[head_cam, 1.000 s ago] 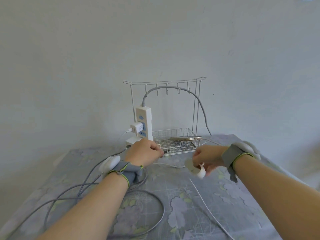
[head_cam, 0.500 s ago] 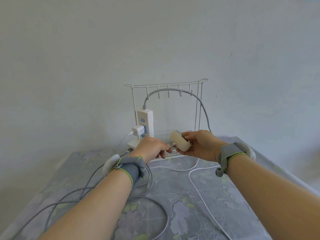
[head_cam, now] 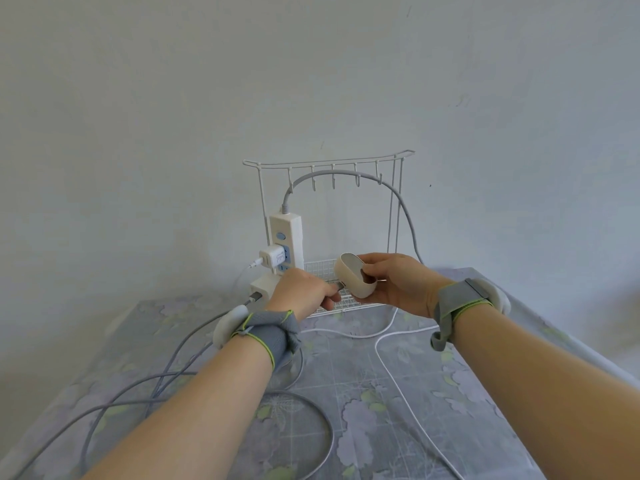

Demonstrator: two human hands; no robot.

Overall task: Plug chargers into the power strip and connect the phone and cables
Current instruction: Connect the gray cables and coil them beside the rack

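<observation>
Head view: the small beige case (head_cam: 355, 279) is being held in the right hand (head_cam: 398, 284), fingers clamped around its body, in the air just in front of the wire rack (head_cam: 329, 168) and above the table (head_cam: 381, 393). The left hand (head_cam: 304, 292) is pinching a cable plug (head_cam: 341, 285), with the tip touching or just beside the case's lower left end; whether it is seated cannot be told.

Risks, as judged:
1. The plug is approaching at a slant; a misaligned push could jam or scrape the port.
2. The case could be rotating in the grip under insertion force.
3. The slack white cable (head_cam: 398, 375) could be snagging.

The case's long axis is running from upper left to lower right, with the port end facing the left hand. Behind it, the power strip (head_cam: 286, 237) is standing upright with 1 charger (head_cam: 272, 260) plugged in.
</observation>
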